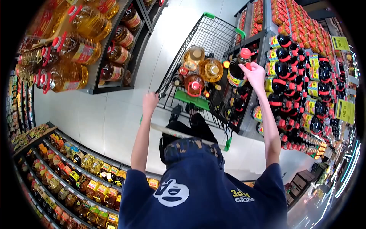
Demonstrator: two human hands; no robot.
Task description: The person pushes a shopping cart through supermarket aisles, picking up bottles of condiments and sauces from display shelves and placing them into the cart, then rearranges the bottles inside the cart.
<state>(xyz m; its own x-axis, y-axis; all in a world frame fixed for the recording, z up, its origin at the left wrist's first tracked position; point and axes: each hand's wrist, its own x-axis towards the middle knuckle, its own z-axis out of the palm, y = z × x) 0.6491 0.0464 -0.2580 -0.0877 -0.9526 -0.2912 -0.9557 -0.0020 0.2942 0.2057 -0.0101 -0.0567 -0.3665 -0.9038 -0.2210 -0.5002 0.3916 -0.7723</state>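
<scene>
My right hand [253,74] is closed on the red handle near the top of a large dark soy sauce bottle [236,79]. The bottle has a red cap and a yellow-and-blue label, and it is above the right side of the shopping cart [209,27]. My left hand [150,100] is closed at the cart's left edge, by the black rim near the handle end. Inside the cart stand several bottles, among them a wide golden oil jug [211,70], a paler oil jug [193,57] and a red-capped bottle [194,84].
Right beside the cart, a shelf display holds rows of dark sauce bottles [282,68] and red-lidded jars [297,23]. Yellow price tags [345,111] hang there. Oil jugs [82,47] fill a stand at the upper left. A curved shelf of bottles [82,175] lines the lower left.
</scene>
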